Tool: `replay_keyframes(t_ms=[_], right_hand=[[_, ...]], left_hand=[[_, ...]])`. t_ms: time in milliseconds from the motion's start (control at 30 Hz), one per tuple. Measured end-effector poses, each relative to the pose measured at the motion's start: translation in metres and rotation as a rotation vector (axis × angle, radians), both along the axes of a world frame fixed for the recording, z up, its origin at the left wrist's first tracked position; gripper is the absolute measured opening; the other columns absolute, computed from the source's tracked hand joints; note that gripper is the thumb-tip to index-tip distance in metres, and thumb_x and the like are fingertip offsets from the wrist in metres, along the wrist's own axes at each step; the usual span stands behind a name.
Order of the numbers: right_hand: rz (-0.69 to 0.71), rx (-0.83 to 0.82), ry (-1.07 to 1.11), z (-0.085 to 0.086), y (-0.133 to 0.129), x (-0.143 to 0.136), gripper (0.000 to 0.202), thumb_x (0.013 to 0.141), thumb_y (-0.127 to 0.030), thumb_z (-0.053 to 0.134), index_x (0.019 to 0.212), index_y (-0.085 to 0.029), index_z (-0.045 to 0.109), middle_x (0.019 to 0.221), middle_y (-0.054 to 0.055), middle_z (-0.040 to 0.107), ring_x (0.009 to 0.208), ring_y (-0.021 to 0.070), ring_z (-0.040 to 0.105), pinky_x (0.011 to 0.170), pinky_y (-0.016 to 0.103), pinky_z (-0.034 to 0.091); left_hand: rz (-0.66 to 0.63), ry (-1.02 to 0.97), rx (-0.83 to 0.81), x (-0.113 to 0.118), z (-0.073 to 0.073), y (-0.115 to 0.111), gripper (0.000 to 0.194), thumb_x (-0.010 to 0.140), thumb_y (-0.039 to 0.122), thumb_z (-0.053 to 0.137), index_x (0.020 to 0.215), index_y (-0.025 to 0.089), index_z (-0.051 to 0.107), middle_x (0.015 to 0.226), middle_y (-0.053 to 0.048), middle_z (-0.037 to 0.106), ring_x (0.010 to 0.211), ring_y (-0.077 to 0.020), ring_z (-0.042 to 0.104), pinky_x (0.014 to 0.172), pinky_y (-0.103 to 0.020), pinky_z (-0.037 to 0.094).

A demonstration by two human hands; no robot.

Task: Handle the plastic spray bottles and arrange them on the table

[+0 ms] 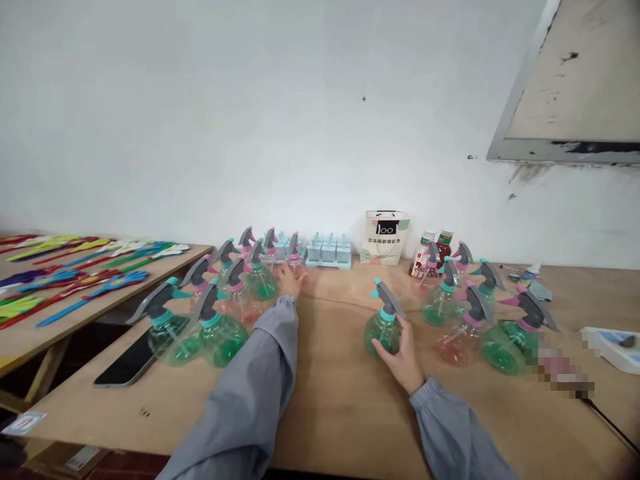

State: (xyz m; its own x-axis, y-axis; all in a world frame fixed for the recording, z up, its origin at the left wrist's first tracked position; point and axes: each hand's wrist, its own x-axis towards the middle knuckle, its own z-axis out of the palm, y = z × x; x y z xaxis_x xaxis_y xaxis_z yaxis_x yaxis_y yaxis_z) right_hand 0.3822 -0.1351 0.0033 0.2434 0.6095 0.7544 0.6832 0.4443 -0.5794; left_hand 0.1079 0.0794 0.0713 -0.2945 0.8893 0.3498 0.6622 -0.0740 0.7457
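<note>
My right hand [404, 357] grips the round body of a green spray bottle [381, 327] with a turquoise collar and grey trigger head, thumb in front and fingers at the side. It stands upright on the table, nozzle to the left. Farther back, my left hand [291, 280] is closed on a pink spray bottle [299, 263], partly hidden behind the fingers. Beside my left arm stand several more green and pink bottles, among them a green one [220, 340] at the front. To the right of my right hand is another group, with a pink bottle [459, 340] at its front.
A phone [127, 360] lies by the left bottles. Light-blue moulds [329, 252], a paper bag [385, 240] and red drink bottles [444, 247] stand along the wall. Colourful hand-shaped sticks [95, 290] cover the left table. A white tray [613, 347] sits far right, near a cable.
</note>
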Motion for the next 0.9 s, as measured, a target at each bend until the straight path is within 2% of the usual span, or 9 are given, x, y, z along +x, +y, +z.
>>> replay_keyframes(t_ms=[200, 367, 467, 567, 667, 733, 800, 833, 900], right_hand=[[0.034, -0.055, -0.008, -0.008, -0.001, -0.002, 0.069, 0.082, -0.05, 0.068, 0.137, -0.02, 0.04, 0.125, 0.015, 0.055, 0.119, 0.0323, 0.056, 0.103, 0.054, 0.048], [0.112, -0.105, 0.026, -0.011, -0.003, -0.002, 0.064, 0.089, -0.046, 0.06, 0.143, -0.021, 0.035, 0.135, 0.016, 0.054, 0.126, 0.0308, 0.055, 0.106, 0.051, 0.047], [0.147, -0.123, 0.055, -0.012, -0.004, -0.006, 0.064, 0.09, -0.045, 0.059, 0.144, -0.022, 0.034, 0.139, 0.015, 0.053, 0.129, 0.0298, 0.054, 0.108, 0.05, 0.046], [0.156, -0.121, 0.071, -0.012, -0.003, -0.017, 0.065, 0.089, -0.046, 0.061, 0.143, -0.022, 0.036, 0.137, 0.015, 0.053, 0.128, 0.0304, 0.054, 0.108, 0.051, 0.045], [0.19, -0.093, 0.066, -0.01, -0.001, -0.036, 0.066, 0.088, -0.047, 0.063, 0.142, -0.022, 0.037, 0.134, 0.014, 0.054, 0.127, 0.0302, 0.054, 0.108, 0.051, 0.046], [0.197, -0.076, 0.074, -0.009, 0.001, -0.048, 0.07, 0.086, -0.048, 0.066, 0.144, -0.022, 0.036, 0.133, 0.014, 0.053, 0.127, 0.0303, 0.053, 0.108, 0.052, 0.046], [0.185, -0.064, 0.091, -0.008, 0.002, -0.059, 0.072, 0.083, -0.048, 0.069, 0.143, -0.022, 0.037, 0.129, 0.014, 0.053, 0.124, 0.0304, 0.054, 0.106, 0.052, 0.047], [0.179, -0.058, 0.095, -0.008, 0.003, -0.063, 0.072, 0.081, -0.047, 0.071, 0.141, -0.022, 0.039, 0.127, 0.014, 0.053, 0.121, 0.0305, 0.055, 0.105, 0.052, 0.047], [0.172, -0.046, 0.089, -0.01, 0.003, -0.069, 0.07, 0.078, -0.046, 0.074, 0.136, -0.022, 0.043, 0.121, 0.012, 0.054, 0.117, 0.0308, 0.056, 0.102, 0.052, 0.049]], left_hand=[[-0.027, -0.015, -0.001, 0.0, 0.005, 0.028, 0.082, 0.081, 0.028, 0.075, 0.146, 0.012, 0.028, 0.142, -0.028, 0.043, 0.135, -0.0356, 0.048, 0.107, -0.049, 0.042], [0.003, -0.062, 0.082, 0.009, 0.008, 0.019, 0.093, 0.078, 0.032, 0.078, 0.148, 0.007, 0.021, 0.148, -0.029, 0.036, 0.145, -0.0345, 0.033, 0.117, -0.046, 0.032], [-0.04, -0.198, 0.222, 0.021, 0.014, -0.004, 0.073, 0.087, 0.037, 0.065, 0.145, 0.009, 0.03, 0.148, -0.025, 0.038, 0.145, -0.0305, 0.033, 0.118, -0.044, 0.031], [-0.283, -0.325, 0.224, 0.034, 0.023, -0.038, 0.045, 0.099, 0.044, 0.039, 0.13, 0.016, 0.051, 0.137, -0.017, 0.055, 0.125, -0.0245, 0.056, 0.105, -0.04, 0.046], [-0.617, -0.436, 0.128, 0.043, 0.028, -0.078, 0.059, 0.099, 0.056, 0.021, 0.122, 0.019, 0.061, 0.132, -0.015, 0.062, 0.11, -0.0226, 0.065, 0.095, -0.039, 0.052], [-0.852, -0.46, 0.107, 0.048, 0.028, -0.106, 0.061, 0.095, 0.062, 0.03, 0.128, 0.021, 0.06, 0.138, -0.015, 0.059, 0.121, -0.0251, 0.061, 0.101, -0.042, 0.048], [-0.991, -0.411, 0.116, 0.054, 0.025, -0.133, 0.064, 0.085, 0.062, 0.053, 0.135, 0.022, 0.055, 0.142, -0.015, 0.056, 0.131, -0.0288, 0.054, 0.108, -0.045, 0.043], [-1.002, -0.374, 0.129, 0.057, 0.023, -0.146, 0.071, 0.078, 0.058, 0.065, 0.137, 0.022, 0.053, 0.142, -0.016, 0.055, 0.134, -0.0307, 0.051, 0.111, -0.046, 0.041], [-0.913, -0.302, 0.165, 0.066, 0.02, -0.165, 0.081, 0.068, 0.048, 0.077, 0.14, 0.021, 0.05, 0.14, -0.016, 0.056, 0.135, -0.033, 0.049, 0.113, -0.047, 0.038]])
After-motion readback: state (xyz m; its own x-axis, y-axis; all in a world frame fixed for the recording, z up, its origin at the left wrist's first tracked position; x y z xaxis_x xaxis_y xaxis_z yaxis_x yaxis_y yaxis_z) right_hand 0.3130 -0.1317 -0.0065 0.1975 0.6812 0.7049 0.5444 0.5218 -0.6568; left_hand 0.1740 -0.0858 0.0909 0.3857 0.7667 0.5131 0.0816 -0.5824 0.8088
